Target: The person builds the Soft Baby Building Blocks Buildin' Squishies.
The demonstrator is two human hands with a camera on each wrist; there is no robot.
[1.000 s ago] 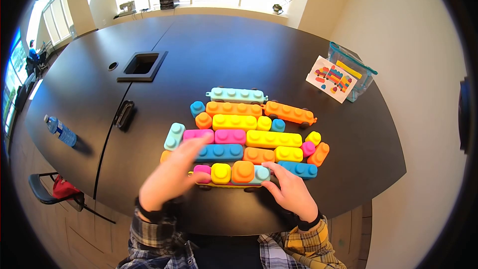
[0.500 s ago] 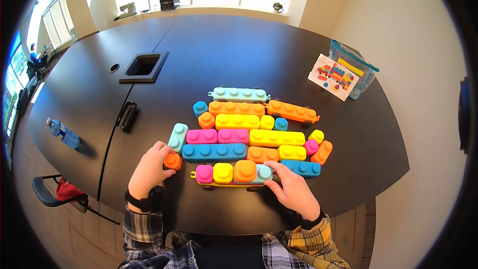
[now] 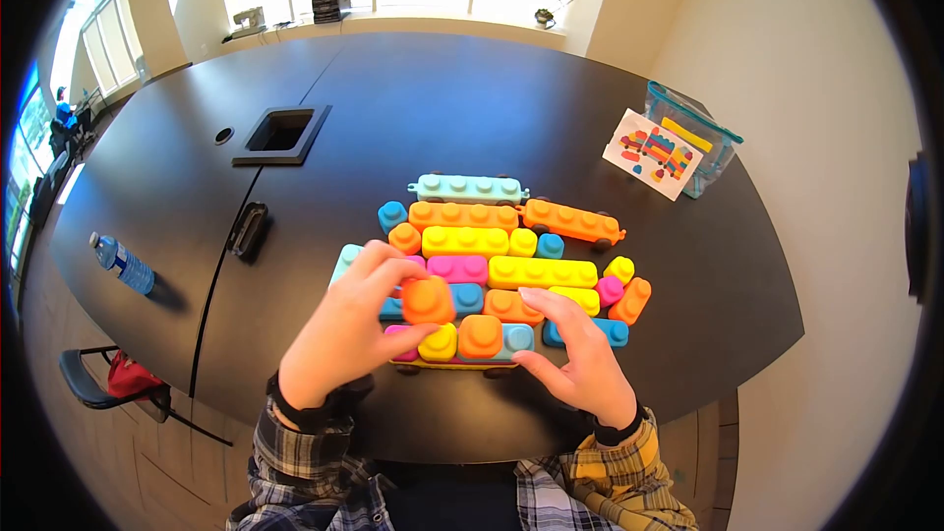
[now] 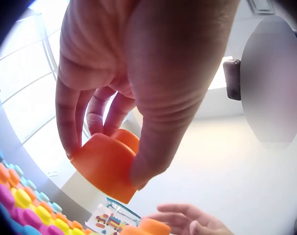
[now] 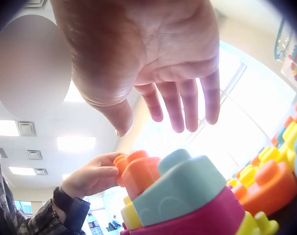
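An orange block (image 3: 428, 301) is raised above the car (image 3: 462, 364), pinched between the thumb and fingers of the left hand (image 3: 336, 329). The car carries pink, yellow, orange and light blue pieces. The right hand (image 3: 582, 362) hovers by its right end, thumb and fingers spread wide. Beyond, a yellow bar (image 3: 542, 273) lies among other bricks on the table (image 3: 708, 275); a card (image 3: 644, 157) is beside a clear bag (image 3: 723, 159).

passable — table (image 3: 433, 98), upper centre | in the way — block rows (image 3: 543, 273), middle; bottle (image 3: 126, 265), far left; bag (image 3: 715, 162) and card (image 3: 644, 152), upper right
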